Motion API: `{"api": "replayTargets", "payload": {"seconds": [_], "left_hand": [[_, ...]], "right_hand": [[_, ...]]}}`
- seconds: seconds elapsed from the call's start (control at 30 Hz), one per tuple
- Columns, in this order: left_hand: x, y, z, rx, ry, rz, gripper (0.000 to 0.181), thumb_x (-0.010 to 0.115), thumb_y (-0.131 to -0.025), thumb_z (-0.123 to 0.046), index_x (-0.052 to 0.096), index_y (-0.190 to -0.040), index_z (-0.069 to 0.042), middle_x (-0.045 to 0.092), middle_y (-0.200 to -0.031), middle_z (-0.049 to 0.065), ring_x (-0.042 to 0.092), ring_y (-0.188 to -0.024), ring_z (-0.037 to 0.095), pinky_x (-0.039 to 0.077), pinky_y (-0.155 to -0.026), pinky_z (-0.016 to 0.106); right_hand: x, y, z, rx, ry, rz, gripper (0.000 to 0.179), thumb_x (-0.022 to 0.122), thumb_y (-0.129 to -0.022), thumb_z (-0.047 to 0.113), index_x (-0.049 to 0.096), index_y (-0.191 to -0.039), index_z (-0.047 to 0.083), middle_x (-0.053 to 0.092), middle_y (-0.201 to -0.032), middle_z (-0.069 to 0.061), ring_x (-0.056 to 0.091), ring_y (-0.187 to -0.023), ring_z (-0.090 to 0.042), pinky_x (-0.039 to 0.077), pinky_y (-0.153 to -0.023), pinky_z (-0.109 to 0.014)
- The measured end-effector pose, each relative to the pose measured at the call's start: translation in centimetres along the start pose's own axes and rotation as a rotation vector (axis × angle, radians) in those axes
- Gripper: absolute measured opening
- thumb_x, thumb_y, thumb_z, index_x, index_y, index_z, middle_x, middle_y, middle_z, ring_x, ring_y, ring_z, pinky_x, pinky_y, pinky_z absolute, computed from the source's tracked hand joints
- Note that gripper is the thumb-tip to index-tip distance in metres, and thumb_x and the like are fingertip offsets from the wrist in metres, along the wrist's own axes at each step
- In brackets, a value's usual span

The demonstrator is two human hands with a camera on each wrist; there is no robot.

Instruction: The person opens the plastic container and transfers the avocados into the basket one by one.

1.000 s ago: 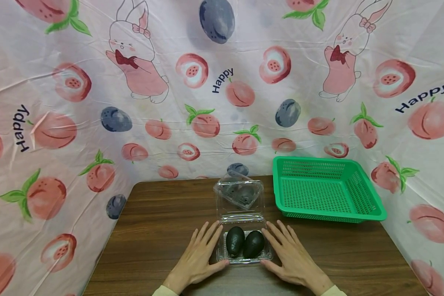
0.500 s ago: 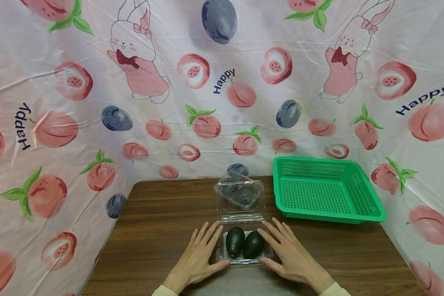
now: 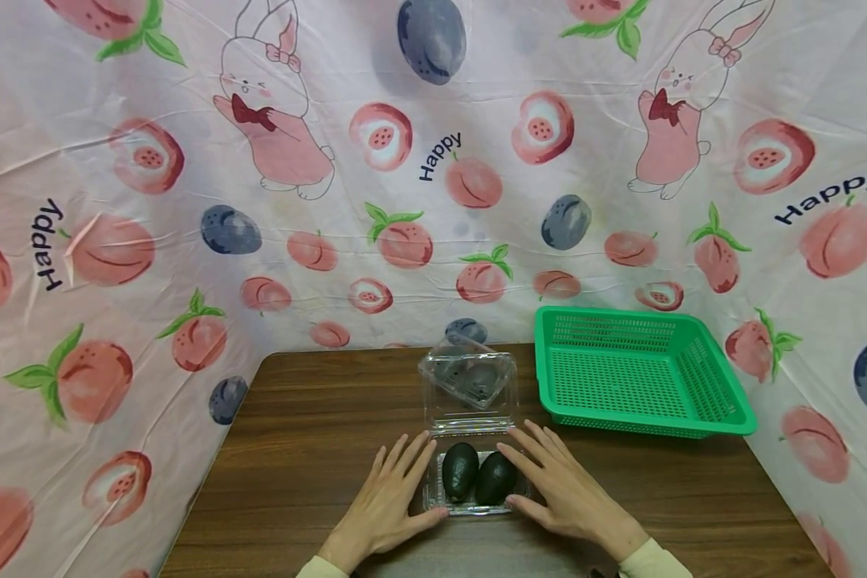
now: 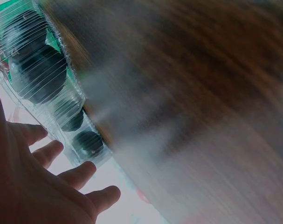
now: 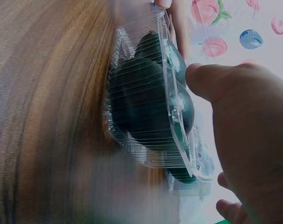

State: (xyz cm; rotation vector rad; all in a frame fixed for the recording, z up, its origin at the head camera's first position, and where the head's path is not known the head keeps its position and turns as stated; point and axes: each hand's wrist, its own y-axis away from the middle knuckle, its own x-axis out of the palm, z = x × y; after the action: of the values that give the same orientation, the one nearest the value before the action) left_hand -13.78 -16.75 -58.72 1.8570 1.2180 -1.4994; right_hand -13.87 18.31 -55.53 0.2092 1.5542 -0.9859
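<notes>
Two dark green avocados, a left one (image 3: 460, 472) and a right one (image 3: 496, 478), lie side by side in a clear plastic clamshell box (image 3: 466, 511). Its lid (image 3: 507, 413) is folded back, away from me. My left hand (image 3: 384, 507) rests along the box's left side, fingers spread and thumb at the near left corner. My right hand (image 3: 571, 491) is at the right side, fingers reaching over the right avocado's far end and thumb near the front rim. In the right wrist view, the right thumb (image 5: 206, 79) shows close to the box's rim.
Behind the lid stands a second clear box (image 3: 477, 384) with dark round shapes in it. A green perforated plastic basket (image 3: 708, 369) sits at the back right of the brown wooden table (image 3: 318, 417). A peach-and-rabbit printed cloth (image 3: 376, 265) hangs behind and at both sides.
My right hand has shifted slightly left and away from me, its fingers now over the right avocado instead of beside the box. My left hand, the avocados and the boxes stay put.
</notes>
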Motion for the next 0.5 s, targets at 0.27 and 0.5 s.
{"api": "replayTargets", "payload": {"seconds": [0.27, 0.5], "left_hand": [[-0.1, 0.0, -0.1, -0.024, 0.028, 0.035, 0.103, 0.060, -0.104, -0.080, 0.033, -0.179, -0.016, 0.032, -0.188, 0.008, 0.037, -0.169, 0.051, 0.034, -0.128, 0.082], [-0.2, -0.1, -0.1, -0.033, 0.021, 0.057, 0.103, 0.060, -0.104, -0.079, 0.032, -0.180, -0.017, 0.030, -0.189, 0.007, 0.036, -0.170, 0.051, 0.034, -0.130, 0.082]], "right_hand": [[-0.2, -0.6, -0.4, -0.048, -0.024, 0.011, 0.077, 0.092, -0.093, 0.045, 0.066, -0.157, 0.012, 0.065, -0.163, -0.014, 0.063, -0.148, -0.043, 0.051, -0.124, -0.060], [-0.4, -1.3, -0.7, -0.078, -0.074, 0.051, 0.074, 0.095, -0.092, 0.039, 0.067, -0.154, 0.011, 0.069, -0.156, -0.014, 0.065, -0.145, -0.043, 0.059, -0.114, -0.061]]}}
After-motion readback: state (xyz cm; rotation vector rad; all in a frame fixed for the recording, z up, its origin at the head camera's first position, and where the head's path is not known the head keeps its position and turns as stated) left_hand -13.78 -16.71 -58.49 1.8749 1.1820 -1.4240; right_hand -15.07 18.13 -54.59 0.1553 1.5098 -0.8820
